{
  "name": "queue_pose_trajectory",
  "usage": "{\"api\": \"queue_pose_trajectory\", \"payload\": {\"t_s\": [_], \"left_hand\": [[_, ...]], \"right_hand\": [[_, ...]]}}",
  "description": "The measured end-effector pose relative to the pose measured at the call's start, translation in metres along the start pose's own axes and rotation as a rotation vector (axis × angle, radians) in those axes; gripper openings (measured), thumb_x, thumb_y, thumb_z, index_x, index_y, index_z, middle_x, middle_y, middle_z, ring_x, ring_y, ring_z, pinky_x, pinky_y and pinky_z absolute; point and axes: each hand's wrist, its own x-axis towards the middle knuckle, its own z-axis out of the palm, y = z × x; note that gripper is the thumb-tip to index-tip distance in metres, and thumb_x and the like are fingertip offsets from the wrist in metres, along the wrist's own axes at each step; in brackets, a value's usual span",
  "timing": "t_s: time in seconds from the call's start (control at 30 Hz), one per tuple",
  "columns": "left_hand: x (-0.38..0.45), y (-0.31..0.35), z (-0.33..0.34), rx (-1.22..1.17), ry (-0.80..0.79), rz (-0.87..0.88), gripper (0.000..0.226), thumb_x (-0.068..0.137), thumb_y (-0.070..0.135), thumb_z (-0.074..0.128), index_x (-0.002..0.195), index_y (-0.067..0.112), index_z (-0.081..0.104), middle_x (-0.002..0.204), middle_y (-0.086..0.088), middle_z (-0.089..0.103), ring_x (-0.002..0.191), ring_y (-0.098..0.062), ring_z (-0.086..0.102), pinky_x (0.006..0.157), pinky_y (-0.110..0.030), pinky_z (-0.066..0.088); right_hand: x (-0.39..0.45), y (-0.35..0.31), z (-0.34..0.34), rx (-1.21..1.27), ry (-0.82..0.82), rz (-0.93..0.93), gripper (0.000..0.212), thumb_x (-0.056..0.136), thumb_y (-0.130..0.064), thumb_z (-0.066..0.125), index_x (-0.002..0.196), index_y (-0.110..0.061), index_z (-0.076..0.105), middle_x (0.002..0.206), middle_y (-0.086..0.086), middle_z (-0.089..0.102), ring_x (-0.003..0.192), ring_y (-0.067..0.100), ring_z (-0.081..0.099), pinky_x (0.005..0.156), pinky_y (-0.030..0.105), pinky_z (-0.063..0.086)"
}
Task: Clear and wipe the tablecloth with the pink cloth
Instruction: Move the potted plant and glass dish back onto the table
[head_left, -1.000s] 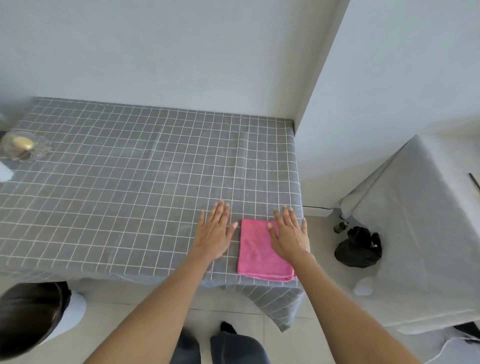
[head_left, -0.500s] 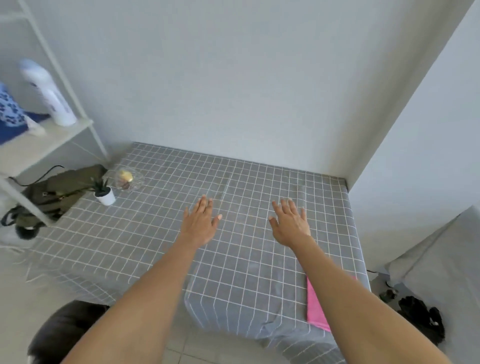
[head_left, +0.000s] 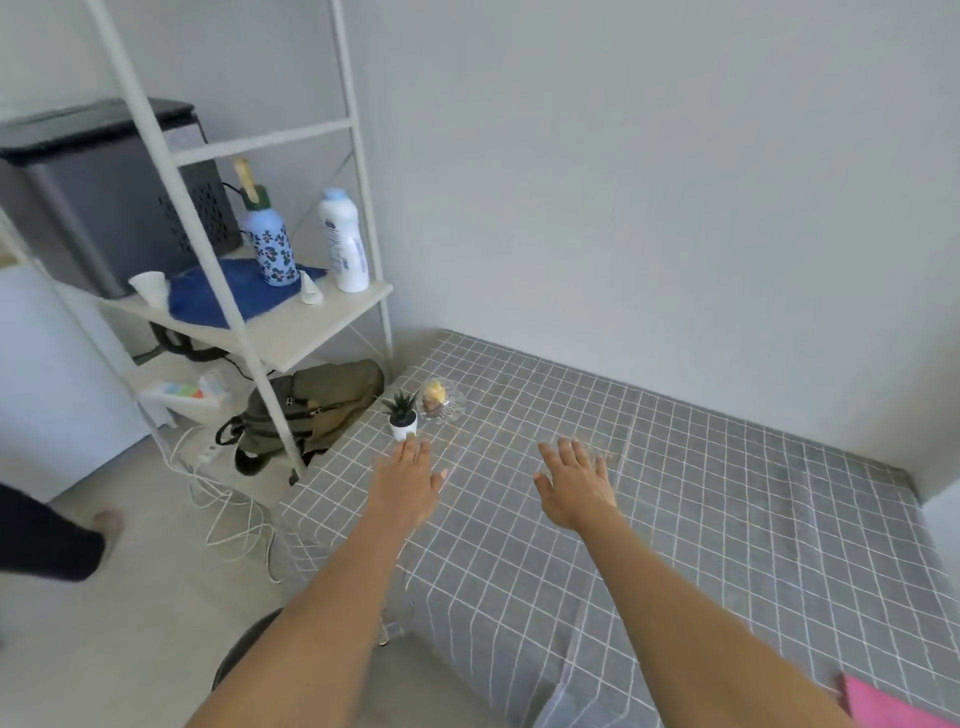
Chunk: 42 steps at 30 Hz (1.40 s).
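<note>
The grey checked tablecloth (head_left: 701, 499) covers a table against the wall. At its far left corner stand a small potted plant (head_left: 401, 415) in a white pot and a clear glass bowl (head_left: 440, 401) holding something yellow. My left hand (head_left: 410, 480) reaches out flat with fingers apart, its fingertips just short of the pot. My right hand (head_left: 576, 480) hovers open over the cloth to the right. A corner of the pink cloth (head_left: 883, 709) shows at the bottom right, behind my right arm.
A white ladder shelf (head_left: 270, 332) stands left of the table with a patterned bottle (head_left: 270, 244), a white bottle (head_left: 344, 241) and a blue towel. An olive bag (head_left: 311, 405) and cables lie on the floor. Another person's leg (head_left: 47, 540) is at far left.
My view has swung left and both hands have left the pink cloth, moving across the tablecloth toward the plant and bowl. The shelf and floor came into sight.
</note>
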Motion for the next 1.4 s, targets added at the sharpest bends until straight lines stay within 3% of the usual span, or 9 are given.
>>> {"api": "queue_pose_trajectory", "payload": {"t_s": [0.33, 0.83, 0.97, 1.1, 1.2, 1.3, 1.4], "left_hand": [[0.01, -0.081, 0.015, -0.032, -0.087, -0.172, 0.059, 0.104, 0.041, 0.018, 0.153, 0.012, 0.002, 0.161, -0.009, -0.001, 0.148, -0.024, 0.0, 0.118, -0.049, 0.009], [0.13, -0.112, 0.053, -0.172, -0.141, -0.263, 0.079, 0.097, 0.055, 0.031, 0.152, 0.012, -0.004, 0.161, -0.007, -0.004, 0.148, -0.023, 0.0, 0.118, -0.047, 0.007], [0.156, -0.107, 0.071, -0.315, -0.053, -0.267, 0.089, 0.092, 0.06, 0.04, 0.152, 0.014, -0.008, 0.161, -0.003, -0.006, 0.148, -0.02, -0.003, 0.118, -0.044, 0.005], [0.178, -0.098, 0.094, -0.435, 0.057, -0.312, 0.09, 0.088, 0.064, 0.043, 0.153, 0.017, 0.002, 0.161, 0.0, -0.003, 0.148, -0.019, 0.0, 0.12, -0.046, 0.008], [0.191, -0.094, 0.108, -0.52, 0.165, -0.321, 0.085, 0.085, 0.065, 0.049, 0.151, 0.018, 0.022, 0.16, -0.002, 0.014, 0.146, -0.022, 0.015, 0.117, -0.048, 0.02], [0.201, -0.089, 0.119, -0.696, 0.329, -0.313, 0.067, 0.08, 0.056, 0.064, 0.135, 0.021, 0.046, 0.151, -0.003, 0.036, 0.134, -0.024, 0.039, 0.11, -0.043, 0.036], [0.205, -0.081, 0.128, -0.894, 0.447, -0.316, 0.056, 0.079, 0.044, 0.072, 0.126, 0.025, 0.049, 0.137, 0.004, 0.051, 0.125, -0.014, 0.049, 0.105, -0.033, 0.042]], "right_hand": [[0.078, -0.074, 0.011, -0.048, -0.099, -0.105, 0.057, 0.104, -0.04, 0.024, 0.155, -0.024, 0.003, 0.162, 0.007, -0.004, 0.149, 0.027, -0.006, 0.118, 0.051, 0.0], [0.235, -0.086, 0.04, 0.025, -0.147, -0.144, 0.069, 0.1, -0.049, 0.033, 0.154, -0.025, -0.003, 0.162, 0.007, -0.006, 0.149, 0.027, -0.005, 0.118, 0.05, 0.004], [0.266, -0.087, 0.054, 0.1, -0.111, -0.152, 0.076, 0.097, -0.056, 0.035, 0.153, -0.028, -0.008, 0.162, 0.005, -0.01, 0.149, 0.025, -0.007, 0.118, 0.048, 0.003], [0.291, -0.086, 0.073, 0.189, -0.056, -0.198, 0.087, 0.09, -0.065, 0.041, 0.152, -0.033, -0.012, 0.162, 0.003, -0.012, 0.149, 0.025, -0.008, 0.118, 0.048, 0.001], [0.304, -0.087, 0.088, 0.299, -0.031, -0.235, 0.097, 0.082, -0.069, 0.052, 0.152, -0.035, -0.007, 0.162, 0.004, -0.008, 0.149, 0.027, -0.004, 0.119, 0.05, 0.008], [0.309, -0.089, 0.105, 0.433, -0.007, -0.226, 0.106, 0.074, -0.067, 0.065, 0.149, -0.044, -0.007, 0.162, 0.002, -0.007, 0.149, 0.029, 0.0, 0.114, 0.053, 0.02], [0.312, -0.091, 0.119, 0.502, 0.061, -0.222, 0.11, 0.068, -0.065, 0.072, 0.149, -0.042, 0.001, 0.161, 0.007, 0.002, 0.147, 0.033, 0.008, 0.108, 0.057, 0.031]]}}
